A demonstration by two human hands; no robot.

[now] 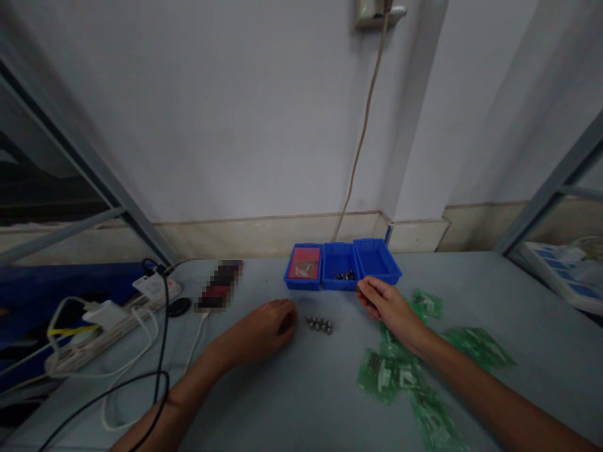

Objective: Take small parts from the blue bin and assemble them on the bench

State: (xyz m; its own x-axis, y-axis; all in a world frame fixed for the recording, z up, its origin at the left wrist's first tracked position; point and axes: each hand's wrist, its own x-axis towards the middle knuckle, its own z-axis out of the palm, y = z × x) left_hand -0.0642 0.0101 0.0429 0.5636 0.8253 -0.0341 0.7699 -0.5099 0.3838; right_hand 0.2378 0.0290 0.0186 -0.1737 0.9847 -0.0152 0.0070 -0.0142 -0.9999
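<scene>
My left hand (pixel 273 323) rests on the table with its fingers curled in, and nothing shows in the dark hollow between fingers and thumb. Just right of it lies a small cluster of round grey metal pieces (pixel 320 324). My right hand (pixel 382 301) is closed in a pinch at the front of the blue bins; whatever its fingertips hold is hidden. Behind it, the middle blue bin (pixel 338 251) contains several small dark metal pieces (pixel 345 275). The right blue bin (pixel 377 254) shows a bare floor, partly covered by my hand.
A left blue bin (pixel 288 276) holds a red card and a small clear packet. Green plastic bags (pixel 384 376) lie around my right forearm. A pixelated phone-like object (pixel 220 285), a power strip (pixel 61 361) and loose cables occupy the left side. A wall stands behind.
</scene>
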